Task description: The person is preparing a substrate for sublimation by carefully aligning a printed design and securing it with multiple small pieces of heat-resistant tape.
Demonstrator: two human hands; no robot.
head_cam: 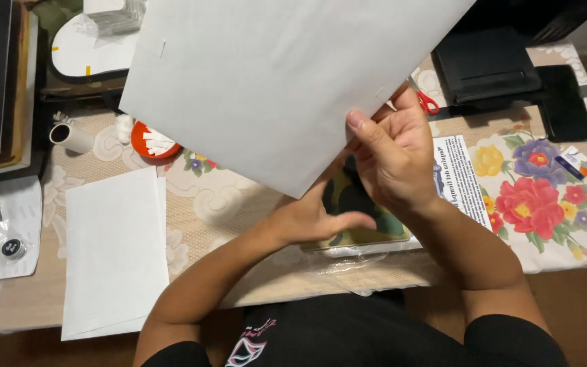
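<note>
Here the right hand [392,153] pinches the lower right edge of the large white sheet [273,75], which extends up and left from it. The left hand [321,214], fingers spread, presses the green-patterned flat item [368,224] directly beneath.

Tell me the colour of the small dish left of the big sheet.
Orange-red dish, holding white scraps; head view.

The table [565,251] is being covered by a flowered cloth [531,197], and brown floor [579,299] is being shown beneath its edge.
</note>
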